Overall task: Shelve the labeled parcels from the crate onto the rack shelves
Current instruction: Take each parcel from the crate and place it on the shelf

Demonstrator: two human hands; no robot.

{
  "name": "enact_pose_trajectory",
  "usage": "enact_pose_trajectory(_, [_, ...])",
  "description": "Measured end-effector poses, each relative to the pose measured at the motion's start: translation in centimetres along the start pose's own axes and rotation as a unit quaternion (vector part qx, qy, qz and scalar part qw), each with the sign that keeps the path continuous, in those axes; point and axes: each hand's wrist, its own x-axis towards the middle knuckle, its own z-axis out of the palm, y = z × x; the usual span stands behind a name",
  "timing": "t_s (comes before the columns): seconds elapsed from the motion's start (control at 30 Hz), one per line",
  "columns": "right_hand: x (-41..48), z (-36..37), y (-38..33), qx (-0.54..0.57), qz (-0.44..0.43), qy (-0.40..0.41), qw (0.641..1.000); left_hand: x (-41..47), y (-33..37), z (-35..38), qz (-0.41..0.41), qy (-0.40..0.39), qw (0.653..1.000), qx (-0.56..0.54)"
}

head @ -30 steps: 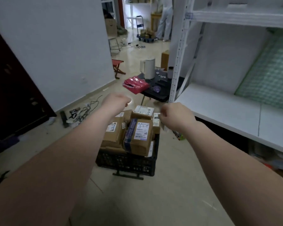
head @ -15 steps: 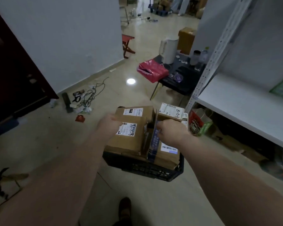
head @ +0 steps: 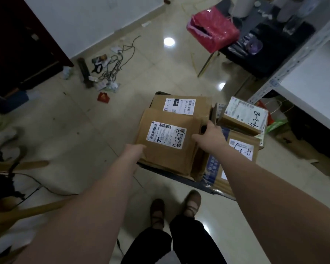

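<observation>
Top parcel (head: 168, 141) on crate (head: 156, 169) sits btwn both hands: R hand (head: 211, 133) curls fingers over its right edge; L hand (head: 135, 150) at near-left corner, fingers hidden under it — grip can't tell.

Glossy tiled floor (head: 160, 69), black crate (head: 208, 187) of parcels (head: 168, 141) standing on it, tangled cables (head: 114, 67), red packet (head: 103, 97) nearby

place: parcel storeroom | evidence: labelled cartons (head: 168, 138), white steel rack (head: 291, 61), tiled floor (head: 151, 69)

Glossy beige tile floor (head: 151, 73) meets a white wall (head: 84, 16), with tangled cables (head: 118, 61) lying near it.
</observation>
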Motion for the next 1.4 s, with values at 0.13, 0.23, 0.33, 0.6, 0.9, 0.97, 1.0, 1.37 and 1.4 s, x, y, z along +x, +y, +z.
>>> enact_pose_trajectory(0.13, [3.0, 0.2, 0.4, 0.075, 0.028, -0.006, 0.997, 2.1, -0.1, 1.1, -0.041, 0.013, 0.997, -0.064])
enact_pose_trajectory(0.23, [4.4, 0.4, 0.5, 0.142, 0.044, -0.033, 0.988, 3.1, -0.4, 1.7, -0.052, 0.024, 0.994, -0.097])
enact_pose_trajectory(0.33, [5.2, 0.7, 0.6, 0.188, 0.046, -0.062, 0.979, 3.6, -0.6, 2.0, -0.051, 0.033, 0.986, -0.152])
enact_pose_trajectory(0.6, [4.5, 0.2, -0.4, 0.315, 0.047, -0.050, 0.947, 2.2, 0.9, 1.4, -0.033, 0.046, 0.975, -0.216])
enact_pose_trajectory(0.9, [0.9, -6.0, -3.7, 0.420, 0.006, -0.068, 0.905, -2.3, 6.9, -2.4, 0.077, 0.037, 0.958, -0.276])
enact_pose_trajectory(0.97, [-0.2, -7.4, -4.2, 0.443, 0.010, -0.061, 0.894, -3.5, 8.6, -3.0, 0.149, 0.025, 0.948, -0.280])
enact_pose_trajectory(1.0, [-0.6, -7.9, -4.4, 0.463, 0.012, -0.059, 0.885, -4.3, 9.4, -3.3, 0.177, 0.012, 0.940, -0.291])
enact_pose_trajectory(1.37, [-6.3, -12.5, -7.6, 0.599, 0.013, -0.015, 0.800, -14.2, 15.5, -3.8, 0.269, -0.224, 0.912, -0.213])
enact_pose_trajectory(1.4, [-6.8, -13.0, -7.5, 0.597, 0.006, -0.015, 0.802, -14.9, 16.0, -3.8, 0.282, -0.224, 0.909, -0.211])
